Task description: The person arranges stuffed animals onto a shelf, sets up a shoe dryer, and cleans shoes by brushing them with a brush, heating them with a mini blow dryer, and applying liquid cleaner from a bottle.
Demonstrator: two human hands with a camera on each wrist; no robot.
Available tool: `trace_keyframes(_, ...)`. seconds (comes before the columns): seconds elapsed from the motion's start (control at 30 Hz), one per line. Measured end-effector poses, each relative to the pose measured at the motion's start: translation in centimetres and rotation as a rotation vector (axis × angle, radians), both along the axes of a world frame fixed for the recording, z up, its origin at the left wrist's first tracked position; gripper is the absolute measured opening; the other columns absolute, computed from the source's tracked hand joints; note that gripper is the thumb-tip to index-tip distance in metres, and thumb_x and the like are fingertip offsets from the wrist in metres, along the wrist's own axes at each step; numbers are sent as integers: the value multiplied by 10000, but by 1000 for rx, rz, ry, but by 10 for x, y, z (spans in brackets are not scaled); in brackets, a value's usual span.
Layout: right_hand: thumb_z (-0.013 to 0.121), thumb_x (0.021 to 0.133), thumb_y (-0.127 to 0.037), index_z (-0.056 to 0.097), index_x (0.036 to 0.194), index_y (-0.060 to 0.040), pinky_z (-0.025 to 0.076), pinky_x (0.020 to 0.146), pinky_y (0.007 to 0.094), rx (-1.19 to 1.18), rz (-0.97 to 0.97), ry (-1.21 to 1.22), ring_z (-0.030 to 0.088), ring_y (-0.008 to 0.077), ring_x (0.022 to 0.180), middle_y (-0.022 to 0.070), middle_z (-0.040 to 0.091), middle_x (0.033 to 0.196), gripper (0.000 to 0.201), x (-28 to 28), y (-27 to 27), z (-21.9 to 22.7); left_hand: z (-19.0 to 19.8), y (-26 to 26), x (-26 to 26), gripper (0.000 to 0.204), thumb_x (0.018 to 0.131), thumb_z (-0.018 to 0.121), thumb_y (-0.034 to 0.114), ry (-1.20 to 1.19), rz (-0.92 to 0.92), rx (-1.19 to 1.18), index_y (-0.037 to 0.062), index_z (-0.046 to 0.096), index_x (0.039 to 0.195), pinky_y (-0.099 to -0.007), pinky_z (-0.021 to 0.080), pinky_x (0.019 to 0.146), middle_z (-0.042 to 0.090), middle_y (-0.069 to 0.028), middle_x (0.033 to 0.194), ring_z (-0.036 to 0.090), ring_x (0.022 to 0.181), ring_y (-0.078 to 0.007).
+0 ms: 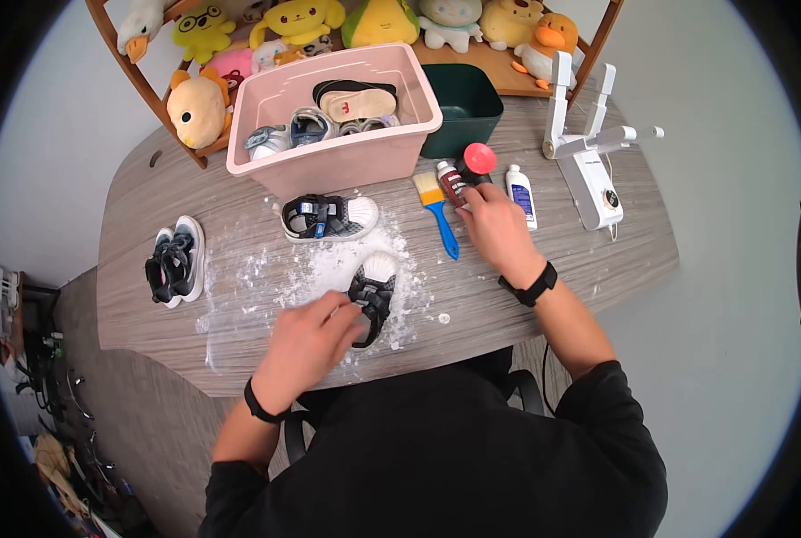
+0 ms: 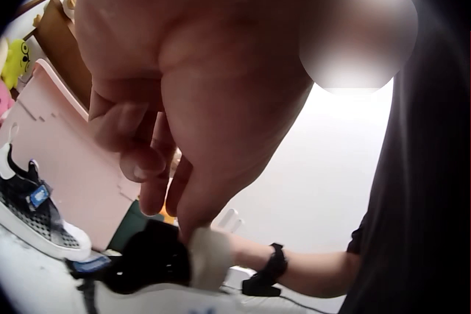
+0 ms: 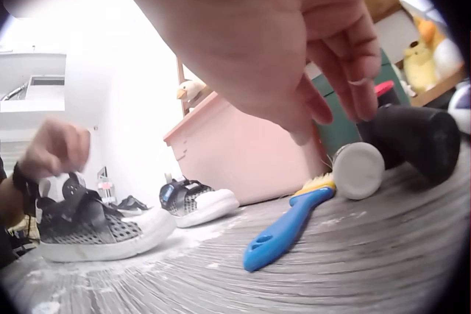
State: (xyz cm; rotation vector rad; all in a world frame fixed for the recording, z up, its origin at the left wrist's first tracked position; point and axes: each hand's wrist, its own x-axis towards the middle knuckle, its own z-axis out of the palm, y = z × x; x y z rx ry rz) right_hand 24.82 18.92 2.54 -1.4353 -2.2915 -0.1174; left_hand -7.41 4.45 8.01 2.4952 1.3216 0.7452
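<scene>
A black and white sneaker [image 1: 373, 289] sits on white powder near the table's front. My left hand [image 1: 309, 345] is over its heel end, fingers loosely bent. In the right wrist view, this hand hovers just above the sneaker's [image 3: 96, 229] opening. The right hand [image 1: 501, 231] reaches forward with parted fingers over a dark red-labelled bottle [image 1: 451, 183] and a black object with a red round end [image 1: 480, 159]. In the right wrist view, nothing shows between its thumb and fingers. A blue-handled paintbrush [image 1: 440, 220] lies just left of it.
A matching sneaker [image 1: 329, 220] stands behind. A dark pair of shoes [image 1: 181, 260] is at the left. A pink bin [image 1: 329, 161] holds shoes and insoles, beside a green bin [image 1: 463, 108]. A white bottle [image 1: 521, 197] and white device [image 1: 591, 184] stand right. Plush toys fill the shelf [image 1: 517, 82].
</scene>
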Motion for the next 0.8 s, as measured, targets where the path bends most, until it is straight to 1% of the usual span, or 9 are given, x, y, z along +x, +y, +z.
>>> trace_keyframes(0.07,794,932,-196,668,1120,-30,601,762,454,-16,-33,-48,729,346,927,150,708,989,281,-3,7,-10,-6,-13,2,242,904,854,270,-71,-4,-53,76,715,944,-389,557,540,678,-48,882,683,633,-287)
trace_keyframes(0.17,804,921,-239,648,1108,-24,607,703,445,-44,-85,-126,744,345,858,167,710,932,325,-15,14,-16,-24,-27,12,268,893,871,283,100,111,-145,58,737,945,-410,560,576,696,-71,881,700,660,-308)
trace_keyframes(0.3,777,921,-222,633,1083,-25,613,641,433,-52,-166,-165,755,336,798,165,712,890,293,-25,18,-18,-37,-22,12,306,937,818,369,145,140,-182,69,758,947,-429,552,565,684,-68,786,696,651,-320)
trace_keyframes(0.37,756,911,-196,651,1148,2,613,650,434,-55,-167,-157,750,341,812,177,706,908,327,-23,17,-20,-34,-22,10,289,926,822,358,194,126,-198,76,759,944,-432,555,580,686,-66,775,700,665,-319)
trace_keyframes(0.47,774,860,-196,677,1279,58,607,659,441,79,-184,-60,727,354,860,212,681,968,499,-21,4,-10,-36,-21,3,233,905,824,310,257,79,-179,88,759,933,-437,565,616,696,-62,792,709,695,-319)
trace_keyframes(0.63,785,856,-161,718,1245,6,586,672,425,99,-130,132,702,326,820,169,665,999,429,-6,-39,18,-31,-15,-12,125,880,808,203,307,123,-130,96,759,921,-435,580,667,719,-52,894,725,745,-313)
trace_keyframes(0.7,786,852,-104,736,1241,-22,560,653,382,-225,-30,401,673,271,772,132,645,993,401,-1,-64,37,-25,-14,-14,110,890,797,167,286,123,-202,85,761,954,-436,587,669,728,-48,958,732,777,-318)
trace_keyframes(0.73,784,844,-61,753,1231,-36,533,641,344,-278,24,469,629,216,730,100,629,1003,389,2,-74,41,-24,-15,-14,110,890,797,167,288,123,-208,85,761,954,-436,587,669,728,-48,958,732,777,-318)
trace_keyframes(0.8,783,841,-55,756,1228,-34,533,645,337,-314,44,482,619,205,723,94,627,1015,389,6,-90,49,-23,-16,-13,168,883,807,167,379,154,-219,69,758,1010,-438,588,675,740,-58,986,735,807,-329)
